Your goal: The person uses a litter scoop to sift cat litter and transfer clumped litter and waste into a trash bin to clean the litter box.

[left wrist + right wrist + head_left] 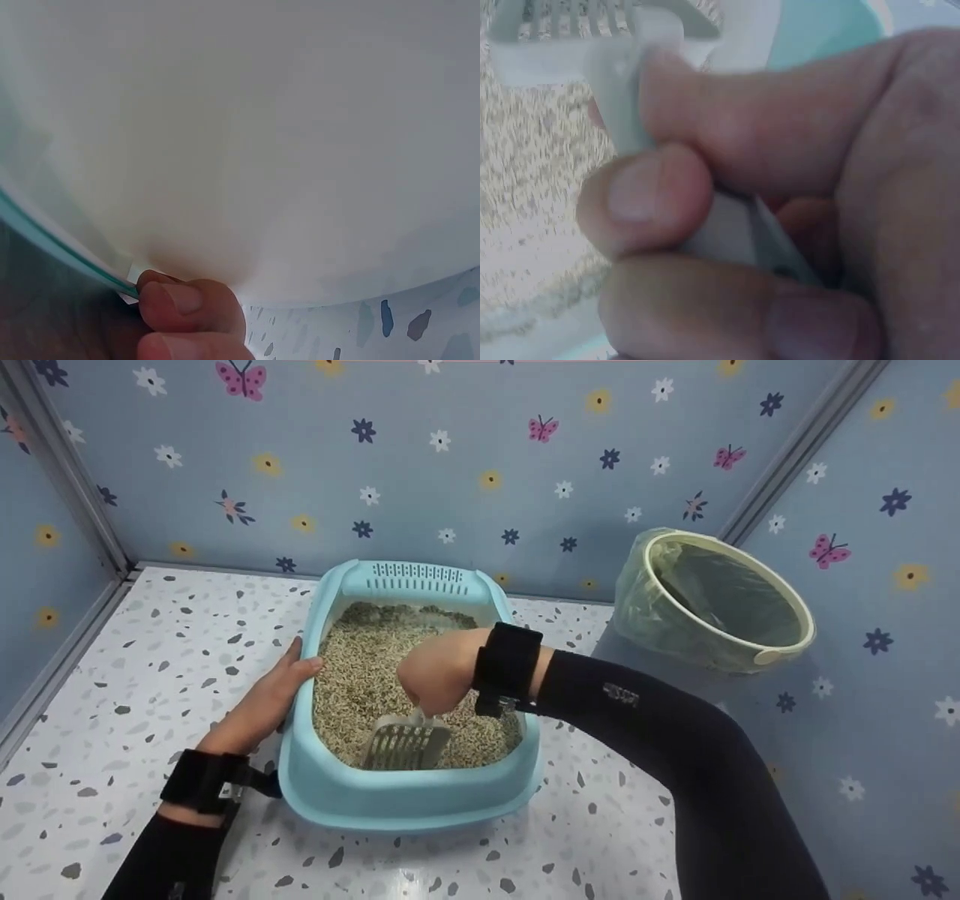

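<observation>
A light blue litter box (412,799) stands on the speckled surface, filled with tan, grainy cat litter (356,679). My right hand (439,671) is over the litter and grips the handle of a pale grey slotted litter scoop (410,722). The scoop's slotted head points toward the near wall of the box, its lower edge at the litter. In the right wrist view, the thumb and fingers wrap the scoop handle (615,105). My left hand (266,701) holds the box's left rim, thumb on top; the left wrist view shows fingertips (187,300) curled under the rim.
To the right of the box is a round bin (804,619) with a cream rim and a translucent greenish liner bag. Blue panels (480,442) printed with flowers and butterflies enclose the back and both sides. White speckled flooring (202,645) surrounds the box.
</observation>
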{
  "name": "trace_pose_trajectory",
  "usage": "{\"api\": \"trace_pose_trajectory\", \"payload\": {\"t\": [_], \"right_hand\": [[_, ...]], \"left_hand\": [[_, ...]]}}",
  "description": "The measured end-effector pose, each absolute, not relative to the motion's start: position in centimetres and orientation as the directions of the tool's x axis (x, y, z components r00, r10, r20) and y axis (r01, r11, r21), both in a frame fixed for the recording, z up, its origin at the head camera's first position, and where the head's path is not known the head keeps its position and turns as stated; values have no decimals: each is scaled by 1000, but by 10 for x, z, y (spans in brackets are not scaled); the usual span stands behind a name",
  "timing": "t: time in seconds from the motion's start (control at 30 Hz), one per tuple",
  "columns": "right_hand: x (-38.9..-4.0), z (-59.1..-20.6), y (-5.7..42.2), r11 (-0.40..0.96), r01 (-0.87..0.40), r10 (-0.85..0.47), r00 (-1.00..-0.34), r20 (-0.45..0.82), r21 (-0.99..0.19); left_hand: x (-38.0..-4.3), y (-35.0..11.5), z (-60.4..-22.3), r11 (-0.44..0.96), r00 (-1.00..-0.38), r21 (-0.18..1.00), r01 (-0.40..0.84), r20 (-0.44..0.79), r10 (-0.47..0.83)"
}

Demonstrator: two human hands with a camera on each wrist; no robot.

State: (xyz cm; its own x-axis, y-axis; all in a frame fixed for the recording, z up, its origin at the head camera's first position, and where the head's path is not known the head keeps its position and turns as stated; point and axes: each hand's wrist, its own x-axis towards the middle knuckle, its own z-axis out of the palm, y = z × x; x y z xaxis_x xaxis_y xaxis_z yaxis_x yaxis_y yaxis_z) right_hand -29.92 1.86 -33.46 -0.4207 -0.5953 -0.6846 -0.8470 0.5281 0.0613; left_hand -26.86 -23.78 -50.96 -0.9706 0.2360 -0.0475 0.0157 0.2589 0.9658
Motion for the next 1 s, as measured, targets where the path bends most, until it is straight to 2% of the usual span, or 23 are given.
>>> {"api": "trace_pose_trajectory", "payload": {"t": [0.23, 0.4, 0.5, 0.67, 0.73, 1.0], "right_hand": [[-320, -336, 15, 590, -798, -610, -543, -577, 127], [-339, -335, 20, 696, -713, -570, -622, -537, 88], [-350, -326, 30, 768, -640, -543, -642, -541, -11], [-360, -297, 57, 835, -534, -496, -625, -603, -134], [-362, -285, 68, 850, -511, -470, -630, -619, -127], [-370, -265, 97, 926, -376, -317, -730, -606, -32]], "left_hand": [[-269, -239, -513, 241, -971, 970, 34, -26, 239], [-269, -239, -514, 234, -972, 972, 33, -23, 233], [-269, -239, -514, 233, -973, 972, 29, -27, 231], [-268, -239, -510, 240, -970, 971, 12, -46, 237], [-268, -239, -508, 249, -969, 968, 1, -60, 238], [-269, -239, -509, 249, -969, 968, 4, -57, 239]]}}
